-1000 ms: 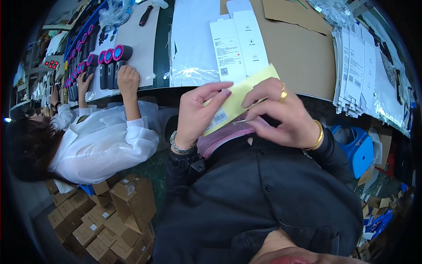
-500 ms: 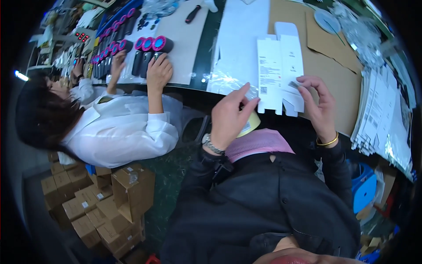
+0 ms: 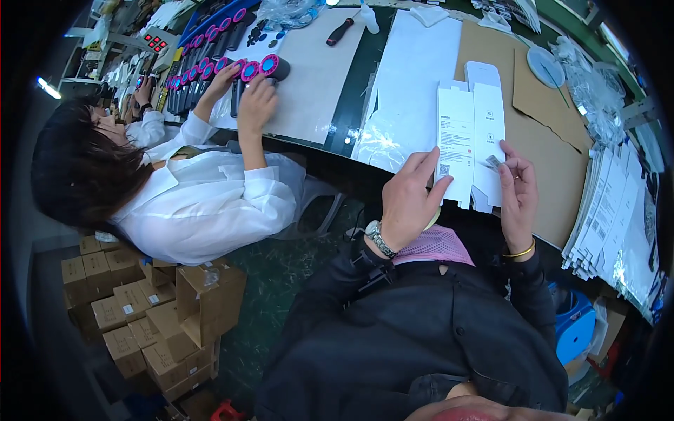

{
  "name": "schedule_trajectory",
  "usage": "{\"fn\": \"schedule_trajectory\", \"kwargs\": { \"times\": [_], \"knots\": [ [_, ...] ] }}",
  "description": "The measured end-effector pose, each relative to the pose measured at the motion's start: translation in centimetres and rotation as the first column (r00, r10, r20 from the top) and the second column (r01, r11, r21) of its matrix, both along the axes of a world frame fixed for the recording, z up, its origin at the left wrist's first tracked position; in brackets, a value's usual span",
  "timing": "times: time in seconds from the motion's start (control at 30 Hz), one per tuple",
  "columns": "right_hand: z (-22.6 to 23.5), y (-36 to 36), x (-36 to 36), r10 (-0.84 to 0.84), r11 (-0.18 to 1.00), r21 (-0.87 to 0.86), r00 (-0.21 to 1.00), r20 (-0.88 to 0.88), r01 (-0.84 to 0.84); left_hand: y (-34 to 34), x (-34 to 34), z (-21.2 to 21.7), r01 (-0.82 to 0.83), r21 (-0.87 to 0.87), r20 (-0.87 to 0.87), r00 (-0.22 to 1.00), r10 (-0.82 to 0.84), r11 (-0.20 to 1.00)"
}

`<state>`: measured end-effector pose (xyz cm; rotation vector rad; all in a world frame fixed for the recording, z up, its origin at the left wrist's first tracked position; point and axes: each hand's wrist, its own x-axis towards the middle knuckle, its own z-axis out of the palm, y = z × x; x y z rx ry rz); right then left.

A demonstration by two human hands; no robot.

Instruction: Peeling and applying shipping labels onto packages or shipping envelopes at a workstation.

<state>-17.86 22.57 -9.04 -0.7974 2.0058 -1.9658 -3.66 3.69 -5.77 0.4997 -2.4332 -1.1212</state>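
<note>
at 8 o'clock, brown boxes (image 3: 126, 312) are sitting stacked; at 9, a white-shirted co-worker (image 3: 203, 203) is reaching in among black-and-pink devices (image 3: 222, 65), which are standing in rows at 11. at 12, a screwdriver (image 3: 340, 32) is lying. toward 3, the person's left hand (image 3: 414, 195) is spreading thumb and index finger at the lower left edge of a flattened white carton (image 3: 460, 130), which is lying at 2 on the tabletop (image 3: 354, 98); a yellow piece (image 3: 434, 218) is showing beneath that hand, and i cannot tell whether it is being gripped. at 3, the right hand (image 3: 519, 189) is holding a small grey label (image 3: 493, 161) at its thumb tip over the carton's right half. beyond it, a pile of flat cartons (image 3: 602, 207) is lying.
</note>
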Motion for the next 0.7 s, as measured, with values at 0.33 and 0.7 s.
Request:
{"fn": "schedule_trajectory", "kwargs": {
  "times": [0.33,0.7],
  "knots": [
    [1.3,0.7,1.6,-0.005,0.999,0.038,1.0,0.016,0.004,-0.2,0.5,-0.8,0.031,0.071,-0.072,0.997,-0.026,0.997],
    [1.4,0.8,2.1,-0.028,0.998,0.062,1.0,0.01,0.028,0.1,0.6,-1.2,0.089,-0.112,-0.129,0.986,-0.104,0.99]
  ]
}}
